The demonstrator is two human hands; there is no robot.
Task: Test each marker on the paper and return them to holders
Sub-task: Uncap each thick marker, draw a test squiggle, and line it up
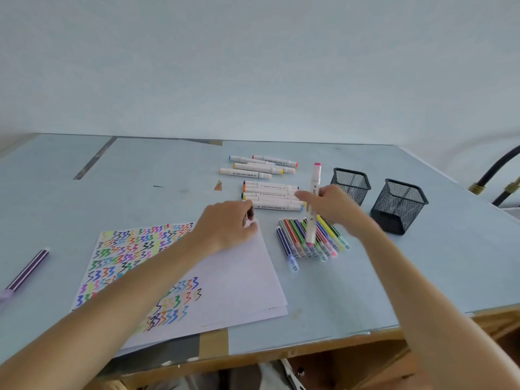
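A pale blue table (365, 291) with a wooden front edge stands against a plain light wall. Nearest lies the paper (239, 277), covered on its left with coloured zigzags; the left hand (225, 223) rests on its far corner, fingers curled, whether on anything I cannot tell. Right of it, a row of thin pens (309, 237). Above them the right hand (332, 204) grips a white marker (313, 204) nearly upright. Beyond lie more white markers (270, 192), with two black mesh holders (350, 184) to the right.

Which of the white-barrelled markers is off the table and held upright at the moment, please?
The pink-capped marker gripped by the right hand; every other white marker lies flat on the table.
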